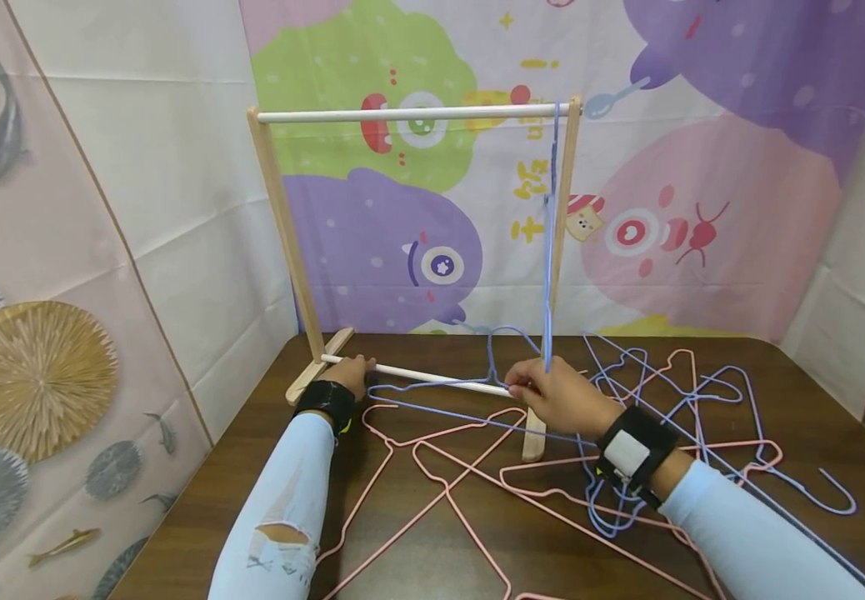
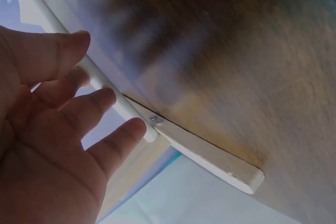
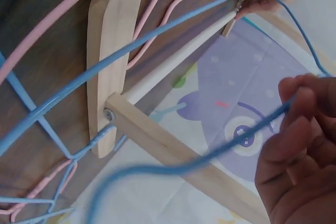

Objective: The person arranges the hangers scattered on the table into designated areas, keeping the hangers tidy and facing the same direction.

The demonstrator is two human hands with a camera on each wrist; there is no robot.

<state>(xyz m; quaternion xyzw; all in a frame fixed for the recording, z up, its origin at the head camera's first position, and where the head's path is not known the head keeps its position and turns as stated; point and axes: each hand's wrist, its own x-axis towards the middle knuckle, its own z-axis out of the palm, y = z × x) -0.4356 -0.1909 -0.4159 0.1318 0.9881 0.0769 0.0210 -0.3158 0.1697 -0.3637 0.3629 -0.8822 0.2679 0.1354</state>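
Note:
My right hand [image 1: 567,396] pinches a blue clothes hanger [image 3: 178,169] by its wire, low beside the right post of the wooden rack [image 1: 282,225]. The hanger stretches leftward, close over the table, its hook near the foot of that post. Another blue hanger [image 1: 549,275] hangs from the upper white rod [image 1: 327,116] at its right end, seen edge-on, its lower end overlapping my right hand. My left hand [image 1: 350,375] is at the left end of the lower white rod [image 1: 417,375]. Its fingers are spread and loosely bent along the rod in the left wrist view.
Several pink hangers [image 1: 447,487] lie crossed over the front of the brown table [image 1: 252,433]. More blue and pink hangers are tangled on the right, with one blue hook [image 1: 837,508] sticking out. A cartoon-printed cloth [image 1: 402,50] hangs behind the rack.

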